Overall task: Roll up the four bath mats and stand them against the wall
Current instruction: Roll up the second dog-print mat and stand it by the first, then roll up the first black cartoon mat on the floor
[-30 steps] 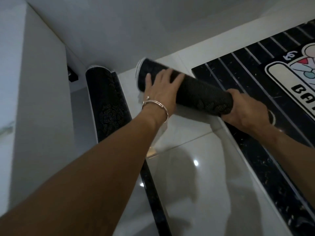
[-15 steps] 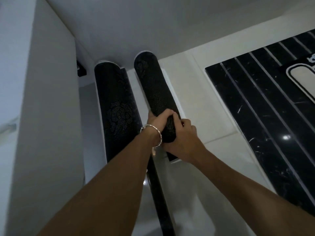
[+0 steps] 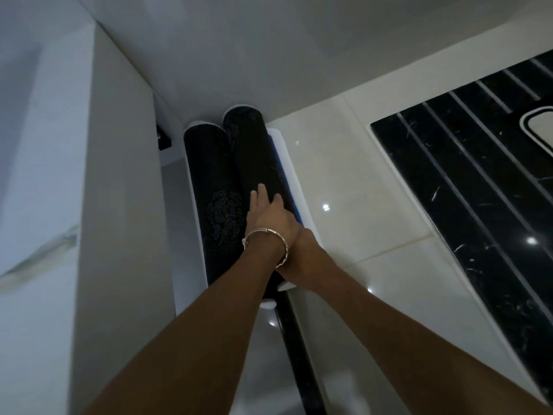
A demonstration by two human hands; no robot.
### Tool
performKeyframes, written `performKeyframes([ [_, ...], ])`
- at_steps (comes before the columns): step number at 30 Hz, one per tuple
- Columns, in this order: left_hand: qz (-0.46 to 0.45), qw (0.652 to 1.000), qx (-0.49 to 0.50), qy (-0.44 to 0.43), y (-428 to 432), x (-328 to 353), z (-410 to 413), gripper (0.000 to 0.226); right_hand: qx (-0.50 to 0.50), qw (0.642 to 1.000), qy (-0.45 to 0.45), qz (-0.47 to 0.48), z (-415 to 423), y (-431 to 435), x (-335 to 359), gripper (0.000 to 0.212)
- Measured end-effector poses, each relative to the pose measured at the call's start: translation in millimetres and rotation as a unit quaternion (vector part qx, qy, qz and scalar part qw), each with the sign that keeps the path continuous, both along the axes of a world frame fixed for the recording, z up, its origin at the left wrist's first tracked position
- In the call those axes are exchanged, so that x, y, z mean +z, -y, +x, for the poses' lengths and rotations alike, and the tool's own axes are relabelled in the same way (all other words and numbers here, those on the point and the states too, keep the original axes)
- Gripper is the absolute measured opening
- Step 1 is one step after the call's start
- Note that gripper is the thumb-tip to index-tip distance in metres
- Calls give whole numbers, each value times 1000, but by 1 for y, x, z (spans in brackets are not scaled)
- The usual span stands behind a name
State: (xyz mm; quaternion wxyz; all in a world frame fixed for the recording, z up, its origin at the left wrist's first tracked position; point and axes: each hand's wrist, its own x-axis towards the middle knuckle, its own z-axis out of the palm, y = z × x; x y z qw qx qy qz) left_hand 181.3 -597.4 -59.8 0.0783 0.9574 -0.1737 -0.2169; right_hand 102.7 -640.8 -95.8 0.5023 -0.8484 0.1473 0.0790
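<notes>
Roll 2 (image 3: pixel 251 157) now upright at wall (image 3: pixel 239 55); half done.
Left hand (image 3: pixel 269 217) presses it, fingers straight; right hand (image 3: pixel 305 253) grip unseen; flat mat (image 3: pixel 466 181) at 3 o'clock.

Both bare forearms reached forward and down from lower frame, converging, as I saw it. Left hand (image 3: pixel 269 214) on top, palm down, fingers (image 3: pixel 262 193) straight and slightly spread, pressing flat. Thin metal bangle (image 3: pixel 263 232) on left wrist. Right hand (image 3: pixel 308 253) tucked under left wrist, back up; I couldn't make out its fingers.
</notes>
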Motion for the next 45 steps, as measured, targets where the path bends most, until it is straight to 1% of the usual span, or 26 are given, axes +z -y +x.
performKeyframes([
  [1, 2, 1000, -1, -5, -1, 0, 0, 50, 31, 999, 6, 3, -2, 2, 6, 48],
  [2, -3, 1000, -1, -6, -2, 0, -1, 49, 36, 999, 23, 18, -3, 5, 3, 48],
  [4, -21, 1000, 5, -2, -2, 1, -4, 48, 12, 998, 30, 58, -5, 16, -2, 45],
  [7, -19, 1000, 9, 16, 1, 3, -6, 47, -20, 996, 29, 77, -12, 32, 1, 24],
  [9, 4, 1000, -7, 23, 4, 5, -10, 49, -42, 996, 30, 70, -13, 42, 9, 20],
  [14, 42, 998, -37, 29, 17, 11, -16, 51, -34, 997, 54, 49, -17, 57, 19, 26],
  [17, 42, 997, -64, 14, 36, 15, -24, 50, -40, 996, 44, 60, -23, 72, 23, 25],
  [20, 34, 995, -98, 2, 67, 16, -33, 50, -56, 998, 17, 32, -34, 103, 32, 31],
  [23, 10, 986, -164, 12, 109, 17, -44, 53, -91, 995, -8, -29, -49, 149, 41, 42],
  [25, -8, 981, -193, 19, 142, 22, -57, 54, -127, 990, -14, -63, -62, 185, 49, 45],
  [29, -8, 960, -277, 33, 202, 50, -90, 52, -199, 977, -13, -70, -95, 241, 65, 46],
  [32, -3, 953, -304, 16, 242, 77, -113, 54, -202, 976, -4, -82, -131, 275, 83, 47],
  [35, 26, 945, -327, 9, 281, 108, -147, 54, -220, 970, -40, -91, -177, 305, 97, 47],
  [37, 63, 927, -369, 15, 299, 130, -178, 54, -228, 966, -70, -101, -211, 318, 109, 44],
  [40, 111, 891, -441, 9, 327, 163, -226, 50, -205, 964, -119, -122, -260, 329, 129, 37],
  [42, 116, 875, -471, 2, 349, 183, -246, 48, -176, 959, -165, -145, -282, 345, 141, 36],
  [45, 92, 865, -493, -5, 380, 203, -251, 49, -181, 946, -220, -156, -297, 379, 160, 48],
])
